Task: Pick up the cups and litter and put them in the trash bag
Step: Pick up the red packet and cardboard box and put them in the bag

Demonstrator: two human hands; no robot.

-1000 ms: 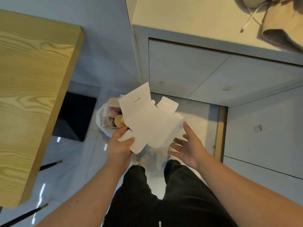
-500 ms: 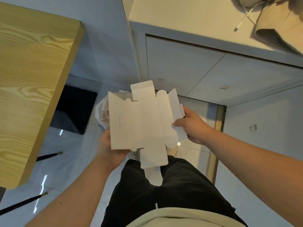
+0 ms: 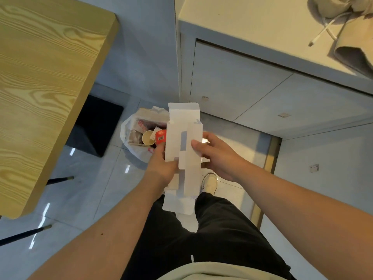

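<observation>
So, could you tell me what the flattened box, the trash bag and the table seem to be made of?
Flattened box: thin white card, matte, by its crisp creases and cut flaps. Trash bag: thin pale plastic film, seemingly, crumpled and slightly translucent. Table: light wood or wood-look laminate, judging by the printed-looking grain; which one is unclear.

You grip a flattened white cardboard box (image 3: 182,150) in your left hand (image 3: 161,168) and right hand (image 3: 217,156), above the open trash bag (image 3: 139,134) holding a paper cup (image 3: 148,137).
</observation>
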